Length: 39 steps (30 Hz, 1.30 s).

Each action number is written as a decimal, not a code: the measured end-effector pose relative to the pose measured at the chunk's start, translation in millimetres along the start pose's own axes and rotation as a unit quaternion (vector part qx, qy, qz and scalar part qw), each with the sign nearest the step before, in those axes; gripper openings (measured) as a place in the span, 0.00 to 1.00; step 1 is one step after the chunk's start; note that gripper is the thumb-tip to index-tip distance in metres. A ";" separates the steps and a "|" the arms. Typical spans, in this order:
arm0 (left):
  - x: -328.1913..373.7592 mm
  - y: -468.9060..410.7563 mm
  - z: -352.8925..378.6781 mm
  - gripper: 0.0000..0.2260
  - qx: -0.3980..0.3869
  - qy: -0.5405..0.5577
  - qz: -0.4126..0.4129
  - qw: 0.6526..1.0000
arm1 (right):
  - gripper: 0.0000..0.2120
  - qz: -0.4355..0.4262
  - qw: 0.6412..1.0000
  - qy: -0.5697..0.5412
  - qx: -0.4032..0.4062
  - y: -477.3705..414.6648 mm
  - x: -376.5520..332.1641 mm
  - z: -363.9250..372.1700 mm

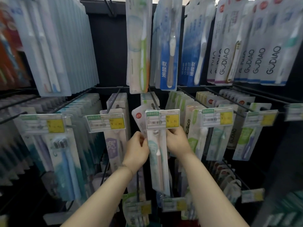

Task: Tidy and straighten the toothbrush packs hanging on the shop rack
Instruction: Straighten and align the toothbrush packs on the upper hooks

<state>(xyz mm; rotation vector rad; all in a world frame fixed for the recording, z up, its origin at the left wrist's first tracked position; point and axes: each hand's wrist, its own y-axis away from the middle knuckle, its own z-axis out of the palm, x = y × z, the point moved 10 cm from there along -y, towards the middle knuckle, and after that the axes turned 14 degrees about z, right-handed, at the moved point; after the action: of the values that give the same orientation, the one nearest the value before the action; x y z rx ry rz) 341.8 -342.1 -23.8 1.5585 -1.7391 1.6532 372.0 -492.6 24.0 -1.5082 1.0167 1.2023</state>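
Observation:
A pale pink-and-teal toothbrush pack (158,161) hangs at the front of the middle hook, just under a price tag (162,119). My left hand (136,150) pinches its left edge and my right hand (176,141) grips its right edge, near the top. The pack leans slightly, with its top corner tilted to the left behind the tag. More packs of the same kind (148,98) line up behind it on the hook.
Black wire hooks (114,99) jut toward me, each ending in a yellow-and-green price tag (106,122). Rows of packs hang left (65,153), right (218,141) and above (138,46). A lower row of tags (174,204) sits near my forearms.

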 end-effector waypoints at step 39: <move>124.4 131.4 59.5 0.05 -0.085 -0.105 0.256 0.957 | 0.03 -0.032 0.993 0.077 -0.089 126.5 27.4 -93.1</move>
<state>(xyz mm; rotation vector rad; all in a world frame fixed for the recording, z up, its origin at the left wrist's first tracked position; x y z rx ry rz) 215.0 -484.1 -15.0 1.3145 -2.4904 1.5220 275.9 -613.7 -14.7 -1.7829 0.9724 1.1705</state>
